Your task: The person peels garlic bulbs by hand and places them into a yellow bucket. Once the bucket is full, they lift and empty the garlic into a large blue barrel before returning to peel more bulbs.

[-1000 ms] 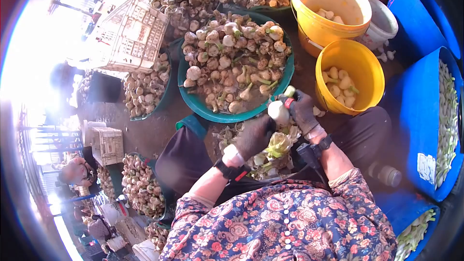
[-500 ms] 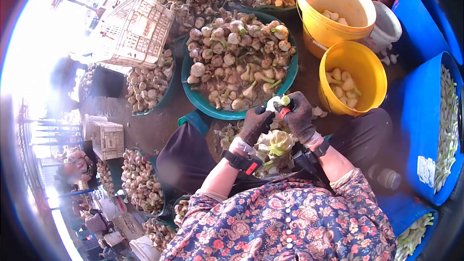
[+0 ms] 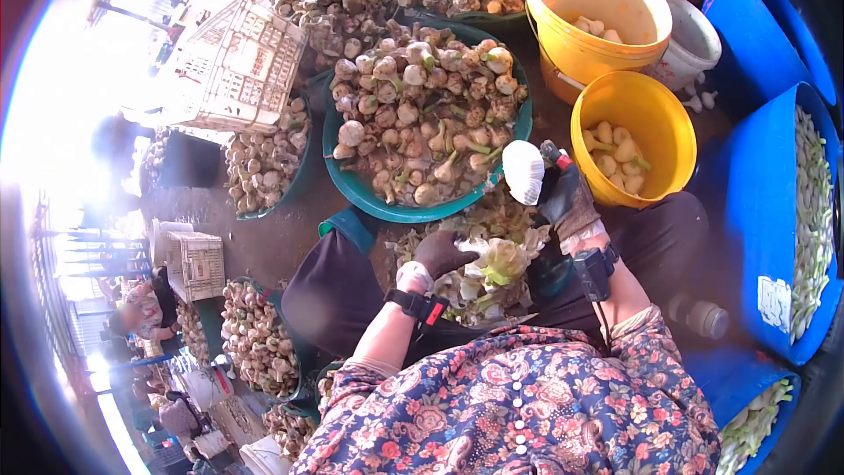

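Note:
My right hand, in a dark, soiled glove, is closed on a white, cleaned garlic bulb at the rim of the green basin. A small red-and-black tool also shows in that hand; its working end is hidden. My gloved left hand holds nothing, its thumb and fingers apart, low over the pile of garlic peelings in front of my lap. Unpeeled garlic bulbs fill the green basin ahead. Right of my right hand stands a yellow bucket with pale bulbs inside.
Behind it stand another yellow bucket and a white bucket. Blue containers with cut stems line the right side. Crates and more garlic heaps stand at left, where a person is seen farther off.
My hands have come apart. The right hand has carried the garlic bulb slightly right and up; the left has let go and dropped toward the peelings. The view has shifted slightly.

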`<state>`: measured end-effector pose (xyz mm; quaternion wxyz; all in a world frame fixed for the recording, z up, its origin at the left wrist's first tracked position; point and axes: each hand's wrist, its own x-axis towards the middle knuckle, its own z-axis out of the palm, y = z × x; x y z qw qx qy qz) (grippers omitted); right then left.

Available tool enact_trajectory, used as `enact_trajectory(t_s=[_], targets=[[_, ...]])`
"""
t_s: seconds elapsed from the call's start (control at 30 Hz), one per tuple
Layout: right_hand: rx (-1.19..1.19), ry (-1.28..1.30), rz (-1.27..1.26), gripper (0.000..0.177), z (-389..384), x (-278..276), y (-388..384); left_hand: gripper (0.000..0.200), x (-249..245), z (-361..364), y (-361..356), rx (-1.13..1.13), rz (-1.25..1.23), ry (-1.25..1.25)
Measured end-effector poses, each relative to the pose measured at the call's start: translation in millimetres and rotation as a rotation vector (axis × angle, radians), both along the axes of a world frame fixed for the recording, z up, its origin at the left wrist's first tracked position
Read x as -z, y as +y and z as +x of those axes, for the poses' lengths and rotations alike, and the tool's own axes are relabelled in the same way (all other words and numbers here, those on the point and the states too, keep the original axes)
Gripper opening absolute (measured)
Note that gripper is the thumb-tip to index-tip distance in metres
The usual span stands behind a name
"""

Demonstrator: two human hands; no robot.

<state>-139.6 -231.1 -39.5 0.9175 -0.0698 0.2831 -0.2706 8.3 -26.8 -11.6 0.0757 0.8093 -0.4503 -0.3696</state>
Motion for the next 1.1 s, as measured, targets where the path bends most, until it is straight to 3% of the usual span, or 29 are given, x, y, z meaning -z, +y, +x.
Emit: enact_trajectory(t_s=[0.07,0.17,0.2,0.3,0.33,0.43,0.53,0.67,0.7,0.77,0.83,0.9,0.97,1.1], targets=[[0.063,-0.014,0.006,0.025,6,10,2,0.050,-21,-2,-23,-0.325,-0.198,0.377],[0.035,0.414,-0.185,0.015,13,-25,16,0.045,-58,-12,-63,-0.676,-0.359,0.876],[0.061,0.486,-0.310,0.021,15,-24,21,0.043,-63,-15,-70,-0.771,-0.395,1.028],[0.048,0.562,-0.340,0.023,13,-11,22,0.042,-40,-21,-72,-0.631,-0.421,0.869],[0.087,0.508,-0.314,0.026,13,-14,21,0.037,-28,-22,-68,-0.635,-0.401,0.678],[-0.003,0.272,0.042,0.029,0,-7,3,0.034,1,-8,-35,-0.284,-0.409,-0.006],[-0.035,0.197,0.184,0.031,-4,-14,-5,0.034,23,14,-8,0.011,-0.084,-0.038],[0.039,-0.026,0.215,0.039,-9,-32,-23,0.039,-5,44,-40,-0.170,0.075,0.121],[0.027,-0.336,0.293,0.056,-17,-40,-27,0.043,14,57,-47,-0.204,-0.018,0.014],[-0.035,-0.762,0.006,0.071,-20,-74,-36,0.052,67,88,-60,-0.267,-0.210,-0.206],[-0.069,-0.689,-0.094,0.090,-22,-80,-41,0.062,77,101,-83,-0.269,-0.001,-0.238],[-0.102,-0.515,-0.086,0.093,-18,-71,-31,0.068,92,107,-101,-0.228,0.078,-0.230],[-0.186,-0.229,-0.124,0.082,-11,-39,-25,0.071,112,105,-107,-0.149,0.045,-0.182],[-0.377,0.445,-0.268,0.059,16,-3,-3,0.072,77,81,-113,-0.207,-0.057,-0.051]])
